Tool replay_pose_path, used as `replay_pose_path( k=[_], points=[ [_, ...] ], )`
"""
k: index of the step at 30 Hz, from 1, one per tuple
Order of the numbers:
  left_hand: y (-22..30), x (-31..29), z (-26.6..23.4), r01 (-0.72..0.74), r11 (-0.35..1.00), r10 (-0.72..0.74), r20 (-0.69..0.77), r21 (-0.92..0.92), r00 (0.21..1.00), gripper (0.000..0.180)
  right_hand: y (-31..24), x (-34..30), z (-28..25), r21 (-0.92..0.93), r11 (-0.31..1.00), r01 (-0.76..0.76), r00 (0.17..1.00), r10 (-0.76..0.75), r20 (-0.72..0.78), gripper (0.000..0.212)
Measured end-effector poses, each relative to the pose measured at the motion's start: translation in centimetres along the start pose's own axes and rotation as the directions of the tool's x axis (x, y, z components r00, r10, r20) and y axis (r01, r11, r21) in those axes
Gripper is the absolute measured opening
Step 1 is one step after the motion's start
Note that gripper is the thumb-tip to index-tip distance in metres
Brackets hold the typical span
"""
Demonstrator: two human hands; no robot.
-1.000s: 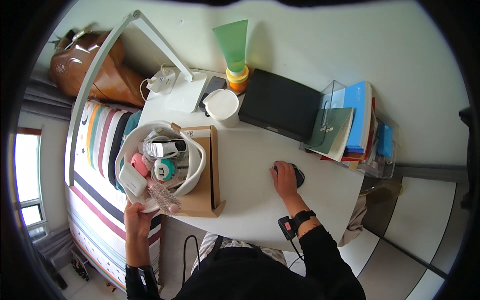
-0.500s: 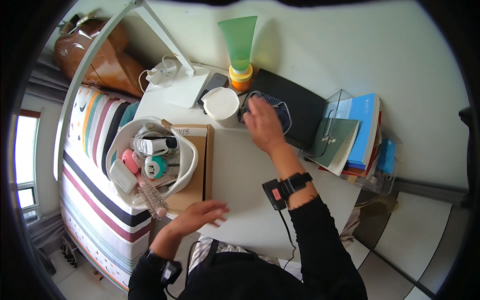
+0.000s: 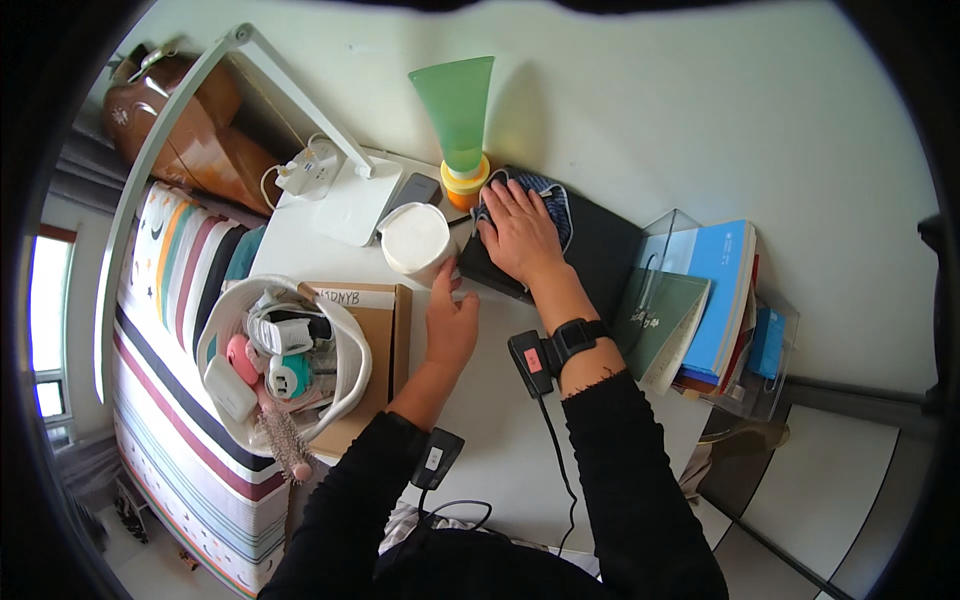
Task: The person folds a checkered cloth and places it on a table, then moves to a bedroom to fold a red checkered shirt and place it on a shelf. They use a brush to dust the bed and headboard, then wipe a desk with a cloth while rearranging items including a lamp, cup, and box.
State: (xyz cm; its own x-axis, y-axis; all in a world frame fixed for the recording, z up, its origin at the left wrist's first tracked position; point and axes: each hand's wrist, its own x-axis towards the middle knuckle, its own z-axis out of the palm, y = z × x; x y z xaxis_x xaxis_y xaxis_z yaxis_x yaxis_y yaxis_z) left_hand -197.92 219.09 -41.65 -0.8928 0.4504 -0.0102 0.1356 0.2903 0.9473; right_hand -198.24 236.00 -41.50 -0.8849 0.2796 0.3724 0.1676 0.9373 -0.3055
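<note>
My right hand [image 3: 520, 232] lies flat, fingers stretched, on a folded dark blue checked cloth [image 3: 556, 205]. The cloth rests on a flat black slab-like thing [image 3: 605, 235], perhaps a closed laptop, near the wall. My left hand [image 3: 452, 328] is over the white tabletop, its index finger reaching up to the lower side of a white round container [image 3: 415, 240]. Its thumb stands apart, and nothing shows in its grasp; whether the fingertip touches the container I cannot tell. Behind the container stands a green translucent vase-like piece [image 3: 458, 115] on a yellow and orange base.
At left, a white basket [image 3: 355, 385] of chargers, cables and a hairbrush [image 3: 283, 440] sits on a cardboard box [image 3: 397, 345]. A white desk lamp [image 3: 350, 205], a dark phone-like slab [image 3: 418, 188] and a power strip [image 3: 310, 170] stand behind. Books [image 3: 718, 300] fill a clear holder at right.
My left hand has moved from beside the basket, up and right to the white container. My right hand has settled flat on the cloth. The view has shifted slightly.
</note>
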Motion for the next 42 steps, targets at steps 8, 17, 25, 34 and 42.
replay_pose_path(
  k=[8,17,25,34,42],
  points=[
    [-0.9,2.4,1.4,0.036,0.996,-0.047,-0.139,-0.082,0.989,0.05,2.3,-1.3,1.2,-0.113,0.922,-0.371,0.911,0.338,-0.236,0.054],
    [-0.8,2.4,2.3,0.041,0.997,-0.057,-0.258,-0.068,0.964,0.044,1.0,-4.2,-0.8,-0.271,0.664,-0.697,0.716,0.63,-0.3,0.058],
    [-1.2,1.2,1.5,0.155,0.975,-0.191,-0.254,-0.156,0.948,0.041,-2.9,-8.1,-1.1,-0.291,0.774,-0.562,0.827,0.531,-0.186,0.062],
    [-1.6,-0.3,-0.1,0.208,0.948,-0.265,-0.238,-0.239,0.934,0.038,-7.7,-12.2,-2.0,-0.203,0.859,-0.47,0.883,0.462,-0.089,0.069],
    [-1.8,-1.5,-0.5,0.405,0.822,-0.465,-0.061,-0.4,0.883,0.056,-7.3,-13.6,-3.5,-0.07,0.911,-0.407,0.913,0.405,-0.036,0.058]
  ],
)
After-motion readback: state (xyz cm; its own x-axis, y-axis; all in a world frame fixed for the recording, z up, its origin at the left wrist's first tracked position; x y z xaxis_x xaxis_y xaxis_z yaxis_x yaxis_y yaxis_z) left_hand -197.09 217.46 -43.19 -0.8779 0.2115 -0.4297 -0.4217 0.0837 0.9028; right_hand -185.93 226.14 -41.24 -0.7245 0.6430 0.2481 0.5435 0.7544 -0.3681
